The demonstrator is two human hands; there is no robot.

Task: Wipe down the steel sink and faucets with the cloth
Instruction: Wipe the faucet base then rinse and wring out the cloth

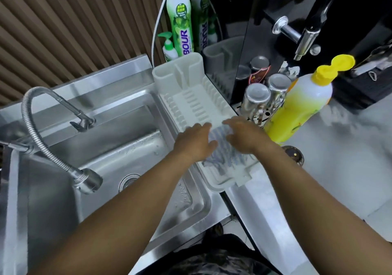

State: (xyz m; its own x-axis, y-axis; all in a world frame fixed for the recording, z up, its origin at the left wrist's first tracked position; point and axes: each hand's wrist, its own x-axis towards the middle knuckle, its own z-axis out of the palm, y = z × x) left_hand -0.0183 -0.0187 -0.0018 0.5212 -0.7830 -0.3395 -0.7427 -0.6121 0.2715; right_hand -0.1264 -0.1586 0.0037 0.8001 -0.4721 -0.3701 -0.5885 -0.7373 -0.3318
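While both of our hands reach forward in the head view, the cloth [222,155] lies spread on the near end of the white dish rack [191,96], to the right of the steel sink [131,147] and not in it. We see the left hand [194,141] laid on the cloth's left edge, its fingers stretched out nearly straight and its thumb resting against the fabric. The right hand [244,139] lies on the cloth's right side, fingers likewise extended and pointing away from us; they are a little blurred, yet we make out no curl or pinch round the cloth. The cloth is pale with bluish stripes and looks creased between the two hands.

To our left the sink basin shows water drops and a round drain [129,181]. Above it hangs a flexible hose faucet [87,179] with a spray head, and behind it a second spout [82,122] arches over the basin. A chrome wall tap [305,39] juts from the dark panel at upper right. Behind the rack stand a green detergent bottle [180,20] and a small pump bottle [169,48]. Just right of the rack we see two upturned steel cups [256,98] and a yellow bottle [301,101] on the pale counter [339,168].
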